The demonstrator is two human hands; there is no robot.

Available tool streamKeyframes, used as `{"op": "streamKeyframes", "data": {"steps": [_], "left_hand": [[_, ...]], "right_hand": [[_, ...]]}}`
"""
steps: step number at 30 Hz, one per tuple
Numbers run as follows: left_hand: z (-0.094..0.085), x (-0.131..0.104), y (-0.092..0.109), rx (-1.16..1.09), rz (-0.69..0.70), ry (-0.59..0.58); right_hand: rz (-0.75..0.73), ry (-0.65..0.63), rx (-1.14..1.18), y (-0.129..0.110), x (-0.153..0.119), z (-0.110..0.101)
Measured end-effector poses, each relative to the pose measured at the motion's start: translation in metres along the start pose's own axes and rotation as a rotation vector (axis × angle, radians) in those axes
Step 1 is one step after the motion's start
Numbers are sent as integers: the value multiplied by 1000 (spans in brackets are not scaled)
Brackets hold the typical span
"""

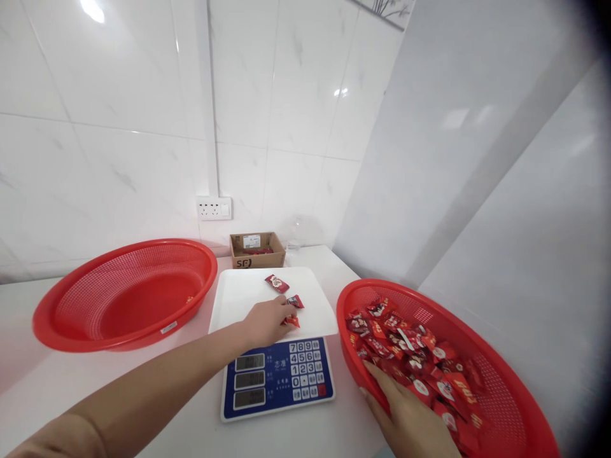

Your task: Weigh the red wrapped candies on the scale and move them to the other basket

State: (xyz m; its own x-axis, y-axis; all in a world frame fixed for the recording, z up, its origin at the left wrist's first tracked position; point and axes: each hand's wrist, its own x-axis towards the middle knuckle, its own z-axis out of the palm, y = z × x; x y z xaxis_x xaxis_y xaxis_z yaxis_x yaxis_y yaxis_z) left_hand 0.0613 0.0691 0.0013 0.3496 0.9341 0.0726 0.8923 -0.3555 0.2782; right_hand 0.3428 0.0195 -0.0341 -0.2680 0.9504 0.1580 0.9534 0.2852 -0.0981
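My left hand is over the white tray of a digital scale, its fingers closed on a small red-orange wrapped packet. Just beyond the fingertips lies a dark red packet, and a third red packet rests farther back on the tray. On the right, my right hand grips the near-left rim of a red basket, thumb and fingers on either side of it. Many red wrapped packets are heaped inside that basket.
A second red basket with a tiny scrap inside stands at left. Behind the scale is a small cardboard box holding red items, beside a clear plastic object. The scale's blue keypad panel faces me. Walls bound the back and right.
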Motion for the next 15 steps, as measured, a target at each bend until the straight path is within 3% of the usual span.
{"op": "streamKeyframes", "data": {"steps": [7, 15], "left_hand": [[-20, -30, -27, 75, -108, 60], [-75, -97, -106, 223, -527, 268]], "right_hand": [[-38, 15, -16, 4, 0, 4], [-88, 101, -33, 9, 0, 12]]}}
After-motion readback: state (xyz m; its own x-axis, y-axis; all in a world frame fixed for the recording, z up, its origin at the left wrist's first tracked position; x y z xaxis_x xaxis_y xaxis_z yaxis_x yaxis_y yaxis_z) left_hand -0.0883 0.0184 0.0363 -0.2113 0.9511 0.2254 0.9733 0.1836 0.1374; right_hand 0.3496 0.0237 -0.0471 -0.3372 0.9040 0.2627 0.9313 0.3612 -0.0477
